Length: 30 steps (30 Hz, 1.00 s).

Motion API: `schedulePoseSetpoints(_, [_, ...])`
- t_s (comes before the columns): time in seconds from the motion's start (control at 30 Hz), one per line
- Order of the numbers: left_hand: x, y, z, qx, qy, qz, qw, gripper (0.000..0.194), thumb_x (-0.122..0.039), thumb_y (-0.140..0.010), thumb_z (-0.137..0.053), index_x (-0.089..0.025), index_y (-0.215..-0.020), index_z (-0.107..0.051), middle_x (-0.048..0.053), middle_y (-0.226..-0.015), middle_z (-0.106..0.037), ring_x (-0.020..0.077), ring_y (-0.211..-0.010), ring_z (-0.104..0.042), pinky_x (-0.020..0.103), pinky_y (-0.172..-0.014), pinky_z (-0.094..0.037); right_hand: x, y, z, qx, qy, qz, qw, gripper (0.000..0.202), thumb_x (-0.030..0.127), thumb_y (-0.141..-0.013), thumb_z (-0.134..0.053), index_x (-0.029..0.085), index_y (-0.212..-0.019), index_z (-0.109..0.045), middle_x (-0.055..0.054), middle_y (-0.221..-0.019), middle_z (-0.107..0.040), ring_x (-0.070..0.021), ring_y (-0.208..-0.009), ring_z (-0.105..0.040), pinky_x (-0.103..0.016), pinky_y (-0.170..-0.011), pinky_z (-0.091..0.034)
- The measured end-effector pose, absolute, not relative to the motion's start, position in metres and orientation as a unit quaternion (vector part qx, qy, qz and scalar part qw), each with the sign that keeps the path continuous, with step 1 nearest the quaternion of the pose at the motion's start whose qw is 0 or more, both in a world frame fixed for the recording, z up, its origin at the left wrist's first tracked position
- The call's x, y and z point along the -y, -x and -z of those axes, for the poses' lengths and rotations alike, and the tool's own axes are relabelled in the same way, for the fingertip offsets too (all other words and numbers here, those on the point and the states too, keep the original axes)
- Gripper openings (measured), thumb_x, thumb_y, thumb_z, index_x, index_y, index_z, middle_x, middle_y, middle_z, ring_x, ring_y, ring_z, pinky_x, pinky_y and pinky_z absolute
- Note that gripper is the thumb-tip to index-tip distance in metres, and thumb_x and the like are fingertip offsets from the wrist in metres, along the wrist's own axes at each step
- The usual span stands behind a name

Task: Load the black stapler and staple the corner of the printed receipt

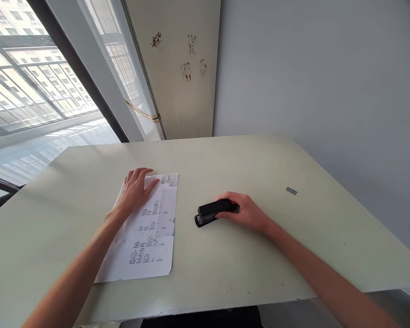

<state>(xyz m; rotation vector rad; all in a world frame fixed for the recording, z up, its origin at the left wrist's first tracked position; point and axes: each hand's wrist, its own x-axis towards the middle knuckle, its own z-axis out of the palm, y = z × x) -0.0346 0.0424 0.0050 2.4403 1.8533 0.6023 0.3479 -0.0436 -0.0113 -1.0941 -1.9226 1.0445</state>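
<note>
Printed paper (150, 246) lies flat on the table, its left part covered by my left hand and forearm. My left hand (135, 187) rests on the upper left of the sheet, fingers loosely spread and slightly bent. To the right of the paper is a black stapler (212, 210), its jaw end pointing left toward the sheet, with a gap between the two. My right hand (242, 209) grips the stapler's rear half, thumb on the near side and fingers over the far side. A bit of red shows under those fingers.
A strip of grey staples (291, 191) lies on the pale table (259, 264) right of my right hand. Beyond the far edge stand a cream panel (181, 91) and a grey wall (310, 68). A large window (37, 82) is at the left.
</note>
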Motion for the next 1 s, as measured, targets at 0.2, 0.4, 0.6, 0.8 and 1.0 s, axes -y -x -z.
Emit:
schedulePoseSetpoints(0.2, [-0.039,0.038,0.002,-0.627,-0.763,-0.156,0.021,0.055,-0.061,-0.103,-0.034,-0.021,-0.130,-0.061,0.015,-0.125,-0.058,0.0362,-0.126,-0.047,0.059,-0.112,-0.037,0.047,-0.347,0.010,0.737,0.425,-0.401,0.339,0.026,0.048,-0.088,-0.078,0.029,-0.104,-0.071,0.000,-0.100,-0.074,-0.0189,-0.084,-0.061,-0.031,-0.069,-0.047])
schedulePoseSetpoints(0.4, [-0.026,0.015,0.002,-0.606,-0.775,-0.177,0.025,0.046,-0.062,-0.100,-0.041,-0.023,-0.105,-0.065,0.011,-0.108,-0.058,0.0334,-0.112,-0.048,0.054,-0.106,-0.042,0.045,-0.348,0.011,0.735,0.428,-0.405,0.337,0.025,0.047,-0.088,-0.078,0.029,-0.104,-0.071,0.000,-0.097,-0.074,-0.0183,-0.083,-0.061,-0.031,-0.071,-0.048])
schedulePoseSetpoints(0.6, [-0.014,0.003,0.001,-0.591,-0.771,-0.206,0.116,0.041,-0.061,-0.100,-0.046,-0.024,-0.091,-0.063,0.008,-0.112,-0.062,0.0299,-0.115,-0.048,0.050,-0.110,-0.041,0.044,-0.348,0.011,0.734,0.432,-0.402,0.336,0.030,0.052,-0.087,-0.077,0.028,-0.105,-0.072,-0.002,-0.098,-0.075,-0.0201,-0.084,-0.064,-0.032,-0.071,-0.050])
schedulePoseSetpoints(0.8, [-0.001,-0.012,-0.006,-0.587,-0.763,-0.214,0.166,0.039,-0.059,-0.100,-0.046,-0.025,-0.087,-0.059,0.006,-0.104,-0.065,0.0291,-0.109,-0.051,0.053,-0.107,-0.040,0.044,-0.348,0.009,0.737,0.430,-0.399,0.336,0.029,0.051,-0.088,-0.077,0.028,-0.105,-0.072,-0.001,-0.097,-0.075,-0.0195,-0.083,-0.063,-0.032,-0.071,-0.049])
schedulePoseSetpoints(1.0, [0.011,-0.024,-0.006,-0.594,-0.756,-0.222,0.161,0.037,-0.056,-0.100,-0.048,-0.024,-0.085,-0.059,0.006,-0.102,-0.063,0.0294,-0.110,-0.050,0.054,-0.109,-0.038,0.042,-0.343,0.008,0.739,0.438,-0.388,0.334,0.031,0.055,-0.088,-0.075,0.028,-0.103,-0.072,-0.002,-0.095,-0.074,-0.0205,-0.083,-0.064,-0.033,-0.070,-0.050])
